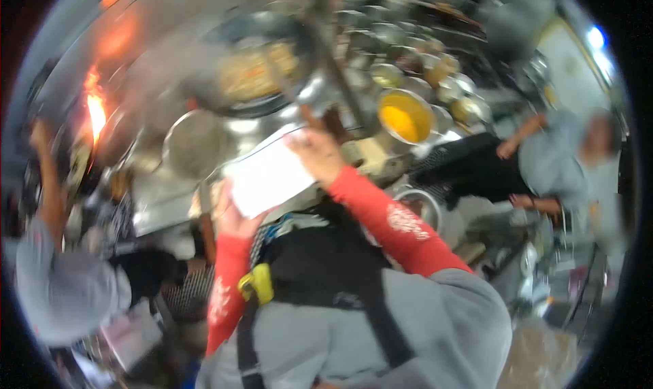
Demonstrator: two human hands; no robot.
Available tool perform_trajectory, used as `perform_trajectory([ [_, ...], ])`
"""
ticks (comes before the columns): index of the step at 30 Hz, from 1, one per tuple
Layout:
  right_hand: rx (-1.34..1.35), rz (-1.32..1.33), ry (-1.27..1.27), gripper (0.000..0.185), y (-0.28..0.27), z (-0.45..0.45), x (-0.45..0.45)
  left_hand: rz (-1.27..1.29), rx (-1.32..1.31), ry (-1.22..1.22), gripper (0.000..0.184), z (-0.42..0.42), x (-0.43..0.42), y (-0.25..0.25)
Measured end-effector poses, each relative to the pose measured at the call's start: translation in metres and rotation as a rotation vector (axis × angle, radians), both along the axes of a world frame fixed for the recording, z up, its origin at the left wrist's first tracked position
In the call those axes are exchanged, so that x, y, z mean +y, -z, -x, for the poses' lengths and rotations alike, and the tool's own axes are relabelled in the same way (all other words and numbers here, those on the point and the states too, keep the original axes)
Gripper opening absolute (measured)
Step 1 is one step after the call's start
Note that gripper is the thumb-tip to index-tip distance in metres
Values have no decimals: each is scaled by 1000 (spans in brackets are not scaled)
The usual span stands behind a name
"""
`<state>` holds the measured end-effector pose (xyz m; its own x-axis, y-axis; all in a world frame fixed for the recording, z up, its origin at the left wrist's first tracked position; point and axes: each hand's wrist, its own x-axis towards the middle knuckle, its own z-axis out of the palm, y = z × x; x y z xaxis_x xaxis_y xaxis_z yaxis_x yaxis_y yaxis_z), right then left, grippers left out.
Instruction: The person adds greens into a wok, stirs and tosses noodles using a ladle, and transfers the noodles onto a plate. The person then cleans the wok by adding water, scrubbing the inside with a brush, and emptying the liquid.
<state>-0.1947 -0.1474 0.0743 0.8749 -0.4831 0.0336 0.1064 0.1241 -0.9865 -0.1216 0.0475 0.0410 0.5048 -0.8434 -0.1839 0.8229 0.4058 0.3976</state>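
Note:
A bright white rectangular thing [269,175] is held at waist height in front of my apron. Glare and blur hide whether it is a tray, a box or a sheet. My left hand [235,214] grips its near left side, with the fingers partly hidden. At the upper right corner my right hand [316,152] closes on its edge. Just beyond it stands a large dark wok [299,83] with yellowish food [258,69] inside. A long handle slants out of the wok near my right hand.
At left, a tall flame [97,113] burns beside a co-worker [68,280]. A round strainer-like pan [195,143] lies near the wok. To the right are a pot of yellow contents [406,117], several metal bowls [388,74] and another person [554,154].

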Motion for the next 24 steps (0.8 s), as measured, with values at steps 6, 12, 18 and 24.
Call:
perform_trajectory([
  [6,-108,34,-99,33,-14,30,-12,-277,-278,112,44,0,-1,11],
  [12,-171,402,18,62,-27,72,-6,-416,-309,232,44,-12,-17,29],
  [18,-288,-5,-127,46,-14,72,14,-346,-593,317,55,18,-64,-3],
  [24,-202,-280,-158,42,-5,68,4,-152,-556,445,58,27,-49,-17],
])
